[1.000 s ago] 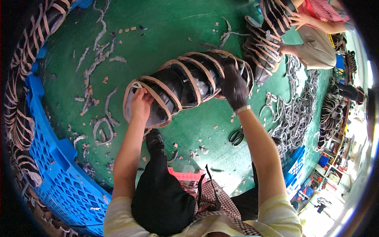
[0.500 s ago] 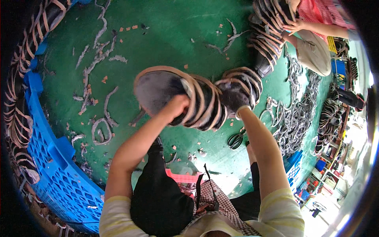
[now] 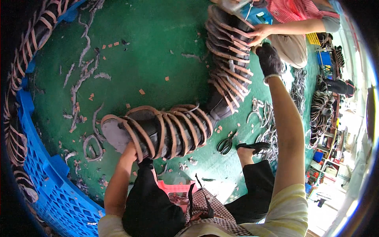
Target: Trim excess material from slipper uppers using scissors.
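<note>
A long row of nested dark pieces with tan rims, like shoe uppers (image 3: 173,136), lies across the floor in front of me. My left hand (image 3: 129,151) is closed at its left end, beside a grey, soft-looking face; its fingertips are hidden there. The right end meets a second row of shoe uppers (image 3: 233,59), which curves up to the far side. My right hand (image 3: 270,60), in a dark glove, is stretched out just right of that far row. Its fingers are too dark to make out. A co-worker's bare hand (image 3: 258,34) rests on the far row's upper end.
Black-handled scissors (image 3: 225,145) lie on the green floor near my foot. Grey fuzzy strips (image 3: 81,85) are scattered at left, with more heaped at right. A blue plastic pallet (image 3: 59,189) borders the left. A co-worker sits at the far right, before crowded shelves (image 3: 329,158).
The near row has swung down and left, now lying lengthwise with my left hand at its end. My right hand has left the row and reached up and right. The far row appears further left.
</note>
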`<state>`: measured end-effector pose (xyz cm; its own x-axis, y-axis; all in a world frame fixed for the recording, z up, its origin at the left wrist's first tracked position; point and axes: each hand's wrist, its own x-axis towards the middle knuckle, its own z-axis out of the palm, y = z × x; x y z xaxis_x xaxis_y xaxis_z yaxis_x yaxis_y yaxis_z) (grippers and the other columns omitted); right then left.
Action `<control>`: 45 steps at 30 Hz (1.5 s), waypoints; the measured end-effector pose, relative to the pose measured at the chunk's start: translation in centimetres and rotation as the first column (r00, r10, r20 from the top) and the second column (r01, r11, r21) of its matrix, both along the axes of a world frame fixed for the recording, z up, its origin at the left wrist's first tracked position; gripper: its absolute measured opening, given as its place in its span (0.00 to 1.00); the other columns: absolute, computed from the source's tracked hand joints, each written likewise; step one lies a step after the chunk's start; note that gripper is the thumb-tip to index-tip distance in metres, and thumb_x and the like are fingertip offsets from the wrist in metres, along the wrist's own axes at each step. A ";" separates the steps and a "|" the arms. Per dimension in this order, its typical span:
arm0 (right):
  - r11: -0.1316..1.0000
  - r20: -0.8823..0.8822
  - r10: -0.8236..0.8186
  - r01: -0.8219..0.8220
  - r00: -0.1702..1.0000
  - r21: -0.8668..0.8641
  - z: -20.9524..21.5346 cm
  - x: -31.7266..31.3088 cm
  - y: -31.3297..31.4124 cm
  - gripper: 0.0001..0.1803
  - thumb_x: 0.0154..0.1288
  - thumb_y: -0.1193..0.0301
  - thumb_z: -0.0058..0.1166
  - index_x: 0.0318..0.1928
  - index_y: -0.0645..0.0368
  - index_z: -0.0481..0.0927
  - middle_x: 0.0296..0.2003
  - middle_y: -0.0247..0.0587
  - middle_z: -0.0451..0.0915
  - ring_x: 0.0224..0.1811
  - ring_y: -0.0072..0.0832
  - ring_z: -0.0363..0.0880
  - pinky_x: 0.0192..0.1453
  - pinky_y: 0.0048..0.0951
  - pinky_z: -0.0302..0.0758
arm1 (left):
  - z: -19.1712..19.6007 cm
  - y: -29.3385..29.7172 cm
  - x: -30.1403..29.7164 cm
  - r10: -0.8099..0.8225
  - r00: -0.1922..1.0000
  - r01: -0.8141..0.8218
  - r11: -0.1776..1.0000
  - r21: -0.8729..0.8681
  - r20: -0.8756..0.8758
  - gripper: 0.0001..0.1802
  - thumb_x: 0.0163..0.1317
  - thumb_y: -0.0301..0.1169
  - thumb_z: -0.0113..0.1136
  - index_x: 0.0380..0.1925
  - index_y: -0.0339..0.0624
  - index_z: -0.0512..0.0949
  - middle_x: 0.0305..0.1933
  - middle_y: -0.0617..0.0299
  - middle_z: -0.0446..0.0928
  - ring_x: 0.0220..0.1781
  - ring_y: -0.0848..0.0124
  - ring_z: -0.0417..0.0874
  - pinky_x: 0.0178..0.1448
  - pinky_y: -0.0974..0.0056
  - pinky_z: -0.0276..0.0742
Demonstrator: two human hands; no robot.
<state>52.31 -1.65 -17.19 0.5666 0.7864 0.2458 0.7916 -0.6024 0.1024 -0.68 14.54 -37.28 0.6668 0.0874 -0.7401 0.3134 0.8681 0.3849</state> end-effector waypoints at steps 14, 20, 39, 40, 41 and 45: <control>0.974 -0.008 0.144 -0.143 0.990 -0.179 -10.6 -1.4 15.5 0.19 0.58 0.55 0.43 0.41 0.54 0.76 0.39 0.48 0.74 0.44 0.38 0.74 0.48 0.39 0.70 | 2.3 1.3 -3.8 -0.121 0.983 0.160 0.936 0.313 -0.142 0.22 0.60 0.34 0.48 0.53 0.37 0.65 0.52 0.54 0.70 0.50 0.63 0.74 0.51 0.60 0.72; 0.603 -0.047 0.789 -0.786 0.613 -0.139 -2.9 -16.0 16.0 0.19 0.56 0.56 0.44 0.39 0.55 0.78 0.37 0.48 0.76 0.44 0.47 0.72 0.54 0.43 0.62 | 2.1 1.1 1.0 -0.203 0.971 0.239 0.780 0.578 -0.127 0.19 0.59 0.32 0.48 0.50 0.38 0.68 0.49 0.53 0.72 0.49 0.64 0.74 0.50 0.60 0.71; 0.223 -0.821 0.355 -0.894 0.447 -0.390 -6.6 -37.4 20.1 0.16 0.44 0.59 0.52 0.27 0.58 0.78 0.26 0.51 0.78 0.30 0.43 0.79 0.33 0.44 0.75 | 7.2 4.7 1.2 0.382 0.919 -0.358 0.697 0.621 0.100 0.10 0.58 0.31 0.49 0.19 0.40 0.69 0.18 0.68 0.64 0.20 0.77 0.62 0.26 0.70 0.58; 0.311 -0.758 0.520 -0.914 0.394 -0.262 -7.5 -36.6 18.8 0.17 0.45 0.57 0.52 0.27 0.58 0.78 0.26 0.51 0.78 0.29 0.43 0.79 0.31 0.44 0.74 | 7.5 4.5 1.8 0.263 0.959 -0.256 0.654 0.712 0.103 0.10 0.58 0.32 0.50 0.21 0.40 0.71 0.19 0.69 0.65 0.23 0.79 0.63 0.27 0.72 0.58; 0.387 -0.655 0.656 -0.912 0.374 -0.132 -8.5 -35.3 17.4 0.18 0.46 0.55 0.52 0.28 0.57 0.78 0.26 0.51 0.78 0.28 0.43 0.79 0.30 0.44 0.74 | 8.1 4.4 2.9 0.121 0.987 -0.157 0.596 0.787 0.106 0.10 0.58 0.33 0.52 0.23 0.39 0.73 0.21 0.71 0.66 0.26 0.81 0.63 0.29 0.73 0.59; 0.553 -0.684 0.513 -0.809 0.519 -0.199 -8.5 -35.0 17.1 0.18 0.51 0.53 0.50 0.31 0.55 0.77 0.25 0.48 0.78 0.26 0.42 0.78 0.26 0.43 0.73 | 8.2 4.9 1.9 0.064 0.941 -0.335 0.024 0.942 0.333 0.14 0.55 0.33 0.55 0.39 0.37 0.70 0.21 0.55 0.72 0.30 0.59 0.76 0.38 0.63 0.70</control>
<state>17.27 15.47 -25.73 -0.2746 0.8870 -0.3712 0.9263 0.1406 -0.3495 1.26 19.45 -29.10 0.5590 0.7832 0.2721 0.0238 -0.3432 0.9390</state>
